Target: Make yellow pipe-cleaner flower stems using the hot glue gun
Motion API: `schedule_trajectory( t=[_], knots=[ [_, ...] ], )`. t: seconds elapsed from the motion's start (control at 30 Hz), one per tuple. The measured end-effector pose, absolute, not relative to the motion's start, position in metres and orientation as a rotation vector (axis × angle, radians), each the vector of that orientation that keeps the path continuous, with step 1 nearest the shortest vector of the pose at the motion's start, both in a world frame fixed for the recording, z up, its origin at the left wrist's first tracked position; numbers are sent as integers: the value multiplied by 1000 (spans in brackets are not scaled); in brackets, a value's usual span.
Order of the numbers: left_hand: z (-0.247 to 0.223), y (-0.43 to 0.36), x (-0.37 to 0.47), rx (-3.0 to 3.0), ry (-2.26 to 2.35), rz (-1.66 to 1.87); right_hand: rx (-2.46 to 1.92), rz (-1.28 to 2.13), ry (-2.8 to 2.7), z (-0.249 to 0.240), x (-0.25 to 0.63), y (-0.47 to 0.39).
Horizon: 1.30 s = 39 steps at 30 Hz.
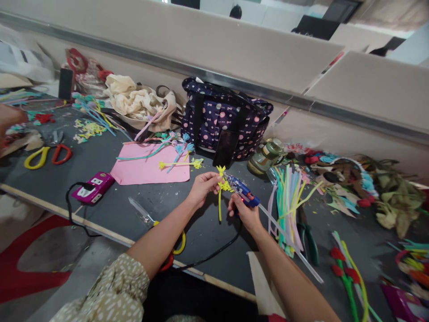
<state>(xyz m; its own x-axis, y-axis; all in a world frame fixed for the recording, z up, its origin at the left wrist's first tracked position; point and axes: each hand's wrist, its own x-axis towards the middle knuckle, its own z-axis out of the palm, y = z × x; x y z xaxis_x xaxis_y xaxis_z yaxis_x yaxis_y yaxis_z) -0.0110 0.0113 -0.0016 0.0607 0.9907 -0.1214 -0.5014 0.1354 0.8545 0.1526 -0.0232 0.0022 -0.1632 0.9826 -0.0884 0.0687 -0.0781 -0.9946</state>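
Note:
My left hand (206,188) pinches a yellow pipe-cleaner flower (221,179), whose stem hangs straight down below the fingers. My right hand (246,212) is wrapped round a blue hot glue gun (246,192) with a long clear glue stick (291,241) out of its back end. The gun's nozzle points at the flower, close beside it; whether they touch I cannot tell. A black cord (214,255) runs from below the gun across the table's front. Under my left forearm lie scissors (181,243) with yellow and red handles, partly hidden.
A pink sheet (144,172) bears several pipe-cleaner flowers. Behind stand a patterned dark bag (214,116), a phone (225,150) and a glass jar (266,156). Pipe cleaners (288,197) and green-handled pliers (308,241) lie right; a purple power strip (94,188) and scissors (48,154) left. Another person's hand (11,118) shows far left.

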Motion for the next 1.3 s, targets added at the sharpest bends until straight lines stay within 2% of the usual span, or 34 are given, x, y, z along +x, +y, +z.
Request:
schedule_trajectory(
  t=[1.3],
  knots=[
    [-2, 10, -11, 752, 874, 1313, -1258, 1395, -1315, -4, 154, -24]
  ],
)
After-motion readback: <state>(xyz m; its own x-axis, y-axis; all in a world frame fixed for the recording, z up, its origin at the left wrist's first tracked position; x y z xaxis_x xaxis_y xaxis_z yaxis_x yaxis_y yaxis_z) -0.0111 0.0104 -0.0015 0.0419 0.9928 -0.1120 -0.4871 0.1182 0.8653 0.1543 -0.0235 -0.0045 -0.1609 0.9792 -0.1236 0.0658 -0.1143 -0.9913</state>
